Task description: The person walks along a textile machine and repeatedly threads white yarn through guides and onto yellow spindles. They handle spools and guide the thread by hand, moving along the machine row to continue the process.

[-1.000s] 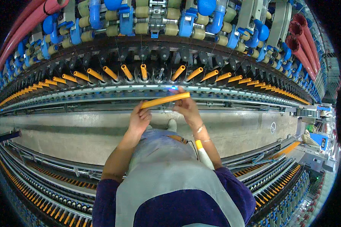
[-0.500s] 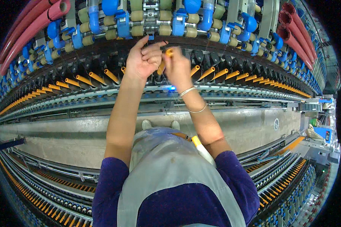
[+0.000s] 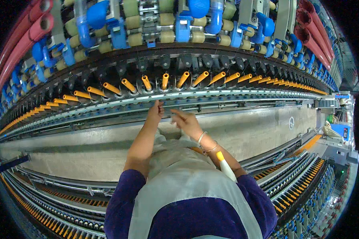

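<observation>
My left hand [image 3: 155, 111] is raised just in front of the machine's metal rail [image 3: 163, 96], its fingers closed together. Whatever they may pinch is too small to make out. Beside it on the right, my right hand [image 3: 186, 123] is blurred at the fingertips, with the forefinger stretched toward the left hand and nothing visible in it. Beyond both hands, slim orange tubes [image 3: 165, 81] stand in a long curved row on the spinning frame. A white, yarn-wound bobbin with a yellow tip [image 3: 226, 166] sticks out at the right side of my grey apron [image 3: 183, 179].
Blue-armed roller units [image 3: 183, 26] line the frame above the tubes. Thick pink pipes [image 3: 26, 38] hang at the upper left, with more pink pipes [image 3: 313, 34] at the upper right. A pale floor aisle [image 3: 79, 159] separates this frame from another machine [image 3: 295, 187] behind me.
Both hands have drawn back from the tube row toward my body and moved apart slightly. The orange tube seen in my right hand is no longer there. My view has shifted a little.
</observation>
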`<state>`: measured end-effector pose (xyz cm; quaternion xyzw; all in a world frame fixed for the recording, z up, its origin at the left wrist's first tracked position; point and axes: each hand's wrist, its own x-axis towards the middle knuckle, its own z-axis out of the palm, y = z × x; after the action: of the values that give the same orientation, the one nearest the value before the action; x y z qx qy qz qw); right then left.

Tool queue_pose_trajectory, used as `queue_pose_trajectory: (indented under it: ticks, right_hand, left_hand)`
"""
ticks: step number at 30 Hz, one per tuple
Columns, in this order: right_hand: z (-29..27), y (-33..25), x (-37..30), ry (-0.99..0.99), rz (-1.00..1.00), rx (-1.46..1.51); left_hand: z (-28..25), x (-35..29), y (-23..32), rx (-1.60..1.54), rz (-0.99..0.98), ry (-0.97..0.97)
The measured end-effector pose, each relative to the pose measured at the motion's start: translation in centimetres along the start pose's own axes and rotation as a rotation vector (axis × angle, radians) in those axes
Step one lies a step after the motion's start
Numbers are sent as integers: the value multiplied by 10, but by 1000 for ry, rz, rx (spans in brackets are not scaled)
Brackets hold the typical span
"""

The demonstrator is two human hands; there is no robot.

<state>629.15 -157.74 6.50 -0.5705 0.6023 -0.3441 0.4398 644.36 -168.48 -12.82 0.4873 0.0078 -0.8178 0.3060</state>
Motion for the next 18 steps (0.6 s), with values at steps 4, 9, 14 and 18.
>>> queue_pose_trajectory:
  ticks: [4, 9, 14, 18]
  right_hand:
    - [-34, 35, 9, 67, 34, -609]
    - [-68, 83, 11, -126, 180, -1021]
    - [-88, 110, 28, 224, -74, -388]
    - [-42, 103, 68, 581, 6, -392]
  left_hand:
    - [-1, 62, -13, -45, 33, 207]
    - [-16, 41, -13, 520, 156, 241]
    - [-34, -58, 22, 1539, 1041, 11]
    - [-24, -80, 68, 1361, 1443, 148]
